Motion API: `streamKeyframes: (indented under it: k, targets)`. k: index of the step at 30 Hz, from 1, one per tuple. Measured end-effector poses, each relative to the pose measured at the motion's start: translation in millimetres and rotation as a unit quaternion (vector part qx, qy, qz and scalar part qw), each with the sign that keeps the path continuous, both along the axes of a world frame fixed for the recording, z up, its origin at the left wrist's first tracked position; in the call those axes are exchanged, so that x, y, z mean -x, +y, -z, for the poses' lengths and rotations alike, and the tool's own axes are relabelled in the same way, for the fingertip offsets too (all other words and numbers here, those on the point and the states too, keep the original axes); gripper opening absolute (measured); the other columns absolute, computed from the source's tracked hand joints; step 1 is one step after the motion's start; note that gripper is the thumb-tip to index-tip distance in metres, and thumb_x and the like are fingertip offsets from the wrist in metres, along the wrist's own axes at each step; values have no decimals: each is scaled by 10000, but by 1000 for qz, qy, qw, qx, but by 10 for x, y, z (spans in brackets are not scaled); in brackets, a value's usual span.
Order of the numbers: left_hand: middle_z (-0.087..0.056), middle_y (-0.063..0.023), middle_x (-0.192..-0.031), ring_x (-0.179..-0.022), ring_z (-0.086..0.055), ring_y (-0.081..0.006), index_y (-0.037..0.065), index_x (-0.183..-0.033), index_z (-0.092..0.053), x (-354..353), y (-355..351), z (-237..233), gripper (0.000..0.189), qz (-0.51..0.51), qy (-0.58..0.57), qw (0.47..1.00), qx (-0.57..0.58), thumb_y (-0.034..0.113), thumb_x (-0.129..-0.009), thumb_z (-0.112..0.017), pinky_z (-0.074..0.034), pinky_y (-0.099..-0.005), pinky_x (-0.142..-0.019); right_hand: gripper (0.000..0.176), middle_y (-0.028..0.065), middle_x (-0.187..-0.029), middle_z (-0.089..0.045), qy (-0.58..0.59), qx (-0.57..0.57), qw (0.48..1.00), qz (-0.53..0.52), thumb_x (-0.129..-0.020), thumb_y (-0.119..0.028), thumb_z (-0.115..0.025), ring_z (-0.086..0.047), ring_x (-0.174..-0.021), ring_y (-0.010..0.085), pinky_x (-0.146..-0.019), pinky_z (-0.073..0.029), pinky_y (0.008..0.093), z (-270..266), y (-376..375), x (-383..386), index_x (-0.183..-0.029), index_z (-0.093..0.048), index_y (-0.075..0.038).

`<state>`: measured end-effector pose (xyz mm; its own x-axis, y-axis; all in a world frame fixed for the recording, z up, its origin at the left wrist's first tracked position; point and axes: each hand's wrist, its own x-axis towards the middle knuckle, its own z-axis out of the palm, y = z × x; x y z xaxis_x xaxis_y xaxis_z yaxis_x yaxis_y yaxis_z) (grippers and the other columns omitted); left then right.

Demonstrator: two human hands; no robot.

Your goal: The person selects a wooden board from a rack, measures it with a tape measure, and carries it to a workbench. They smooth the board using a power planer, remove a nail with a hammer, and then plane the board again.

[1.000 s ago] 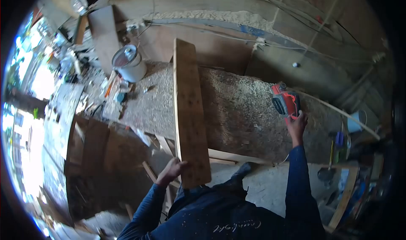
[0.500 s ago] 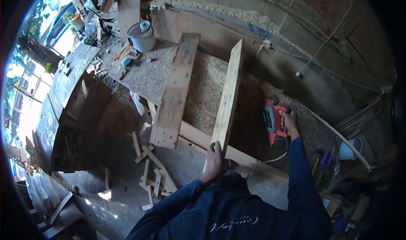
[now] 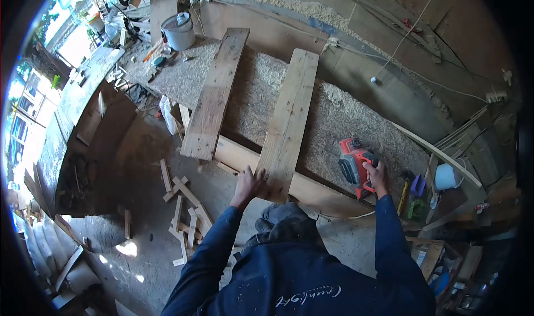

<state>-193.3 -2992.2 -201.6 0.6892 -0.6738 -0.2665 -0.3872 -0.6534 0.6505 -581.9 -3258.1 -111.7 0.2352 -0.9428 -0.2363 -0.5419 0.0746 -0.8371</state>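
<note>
My left hand is at the near end of a wooden plank, with its fingers on the plank's left edge. This plank lies flat across the workbench, its pale face with dark knots and holes turned up. My right hand grips the handle of a red and black electric planer, which rests on the bench to the right of the plank. A second, browner plank lies roughly parallel on the left.
Wood shavings cover the workbench. A white bucket stands at its far left end; another pale bucket is at the right. Wood offcuts lie on the floor. A hammer and a purple item are near the right end.
The plank in my left hand has gone from standing on edge to lying flat, broad face up. The planer has shifted slightly in view, still in my right hand. The camera view has shifted.
</note>
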Motion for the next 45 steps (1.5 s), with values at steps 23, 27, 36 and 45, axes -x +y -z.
streamKeyframes:
  k: [23, 27, 36, 45]
  targets:
    - [-575, -18, -769, -712, -580, -129, 122, -859, -583, 1277, -1055, -2613, 558, -54, 845, 426, 320, 677, -855, -644, -504, -243, -607, 390, 42, -843, -657, -140, 135, 981, -11, -840, -289, -786, -614, -685, 123, -618, -515, 305, 675, -152, 184, -1108, -646, -44]
    - [-616, -79, -852, -781, -617, -174, 20, -953, -624, 1324, -1160, -2600, 365, -32, 877, 339, 339, 379, -947, -688, -556, -274, -655, 448, 66, -1047, -684, -157, 95, 983, -27, -851, -279, -780, -633, -950, 159, -868, -513, 337, 677, -181, 232, -1196, -635, -33]
    - [-625, -92, -875, -794, -637, -186, 33, -987, -600, 1576, -1380, -2597, 431, -47, 842, 374, 385, 454, -955, -684, -571, -286, -630, 421, -8, -695, -577, -203, 5, 977, -59, -914, -430, -735, -489, -429, 60, -378, -411, 260, 423, -119, 244, -1041, -603, -51]
    - [-601, 15, -809, -677, -601, -143, 193, -1111, -616, 2121, -1016, -795, 611, -92, 744, 605, 269, 732, -995, -353, -514, -312, -602, 438, -8, -611, -550, -119, 43, 991, -44, -924, -512, -701, -540, -447, 101, -405, -445, 294, 272, -44, 136, -822, -581, -104]
